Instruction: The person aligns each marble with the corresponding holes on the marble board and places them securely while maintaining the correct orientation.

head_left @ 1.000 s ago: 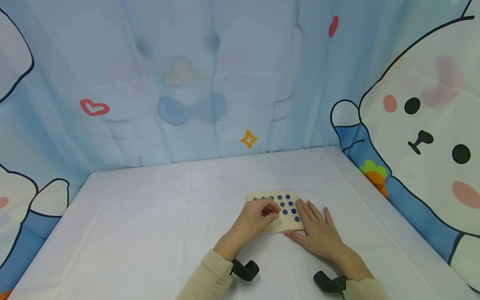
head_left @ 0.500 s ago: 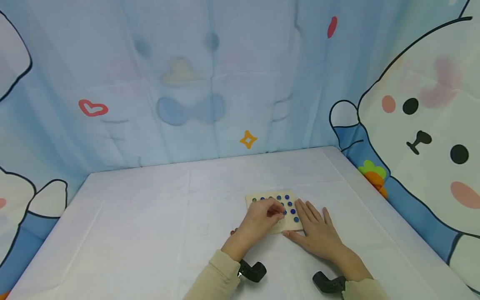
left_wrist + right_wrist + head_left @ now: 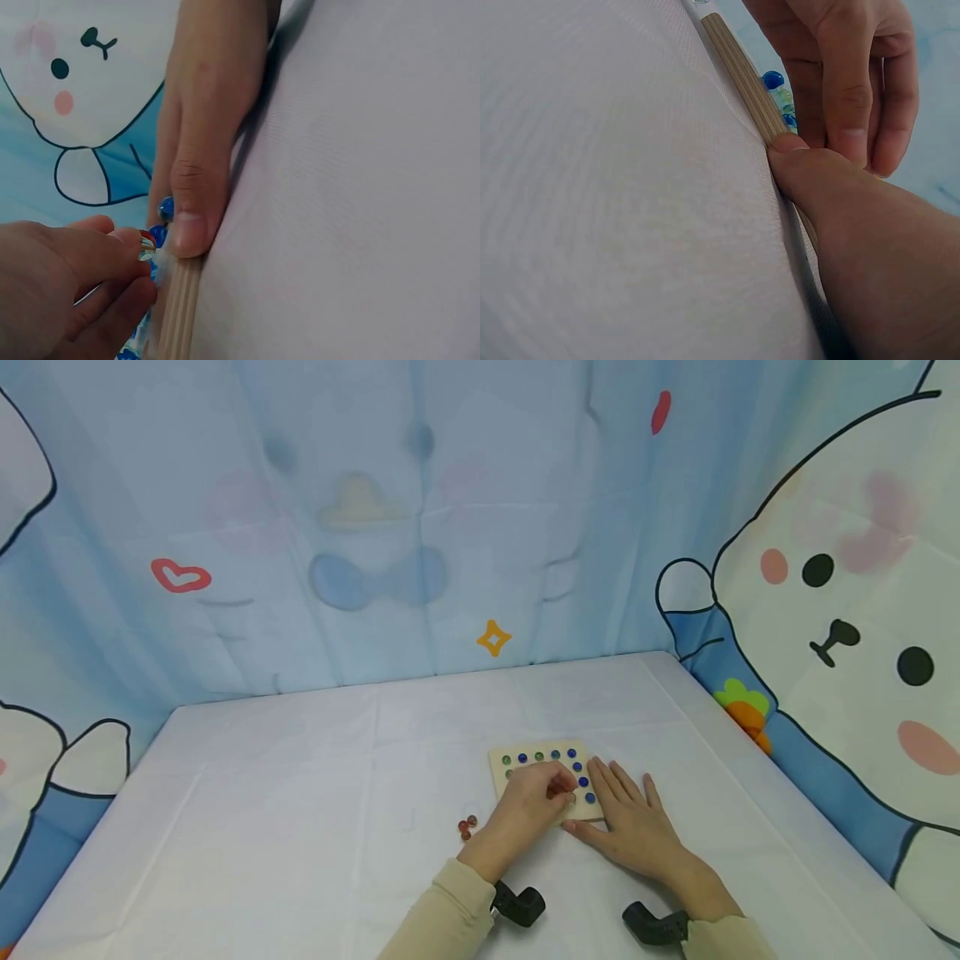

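Marble (image 3: 147,246) pinched by left hand (image 3: 534,796) over board (image 3: 501,783).

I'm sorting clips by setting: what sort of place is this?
Likely a staged tabletop play corner: a white cloth-covered table, a pale blue cartoon-bunny curtain backdrop, and a small wooden peg board with blue and green marbles.

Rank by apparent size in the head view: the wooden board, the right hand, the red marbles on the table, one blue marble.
1. Right hand and wooden board: too close to call, since both hands cover part of the board.
2. Red marbles, a small cluster.
3. Blue marble, about the size of one red marble.
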`<action>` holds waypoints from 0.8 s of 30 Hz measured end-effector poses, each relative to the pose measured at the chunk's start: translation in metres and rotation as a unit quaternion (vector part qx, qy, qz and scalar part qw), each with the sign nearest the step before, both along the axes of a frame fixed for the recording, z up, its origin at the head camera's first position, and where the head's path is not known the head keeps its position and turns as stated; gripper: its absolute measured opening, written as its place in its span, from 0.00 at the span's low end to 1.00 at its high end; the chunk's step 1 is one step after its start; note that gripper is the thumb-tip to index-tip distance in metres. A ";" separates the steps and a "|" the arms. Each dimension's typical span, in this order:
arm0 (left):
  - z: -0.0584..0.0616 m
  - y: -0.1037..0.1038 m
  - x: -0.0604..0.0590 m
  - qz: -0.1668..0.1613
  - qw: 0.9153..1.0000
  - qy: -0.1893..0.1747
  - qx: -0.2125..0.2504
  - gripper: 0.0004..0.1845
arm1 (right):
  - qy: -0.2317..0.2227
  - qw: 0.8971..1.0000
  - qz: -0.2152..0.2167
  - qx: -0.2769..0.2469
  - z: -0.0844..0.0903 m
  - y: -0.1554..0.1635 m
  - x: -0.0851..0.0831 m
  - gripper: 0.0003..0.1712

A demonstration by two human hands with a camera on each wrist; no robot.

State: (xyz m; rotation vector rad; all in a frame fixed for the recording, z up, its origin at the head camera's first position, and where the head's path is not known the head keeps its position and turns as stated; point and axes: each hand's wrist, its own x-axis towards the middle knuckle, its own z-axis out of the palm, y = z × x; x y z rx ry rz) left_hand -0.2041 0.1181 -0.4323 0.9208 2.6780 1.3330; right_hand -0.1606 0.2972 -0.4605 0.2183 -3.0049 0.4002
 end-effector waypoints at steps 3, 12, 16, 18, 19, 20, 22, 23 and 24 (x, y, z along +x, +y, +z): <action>-0.002 0.001 0.000 -0.002 1.000 0.024 -0.016 0.05 | 0.002 1.000 0.002 0.000 0.000 0.000 0.000 0.61; -0.003 0.004 0.001 0.000 0.996 0.076 -0.045 0.05 | 0.004 1.000 0.007 0.001 -0.001 0.001 -0.001 0.60; -0.005 0.007 0.001 0.000 0.994 0.098 -0.054 0.06 | 0.004 1.000 0.007 0.000 -0.001 0.001 -0.001 0.60; -0.006 0.007 0.001 0.000 0.992 0.111 -0.057 0.06 | 0.004 1.000 0.006 0.000 -0.001 0.001 -0.001 0.60; -0.006 0.008 0.002 0.000 0.992 0.115 -0.056 0.07 | 0.004 1.000 0.006 0.000 -0.001 0.001 -0.001 0.60; -0.007 0.008 0.002 0.000 0.992 0.118 -0.054 0.07 | 0.004 1.000 0.006 0.000 -0.001 0.001 -0.001 0.60; -0.007 0.008 0.003 0.001 0.991 0.120 -0.052 0.07 | 0.004 1.000 0.007 0.000 -0.001 0.001 -0.001 0.60; -0.007 0.008 0.003 0.001 0.991 0.121 -0.050 0.07 | 0.005 1.000 0.007 0.000 -0.001 0.001 -0.001 0.60; -0.006 0.007 0.003 0.001 0.991 0.122 -0.050 0.07 | 0.006 1.000 0.007 0.001 -0.001 0.001 -0.001 0.60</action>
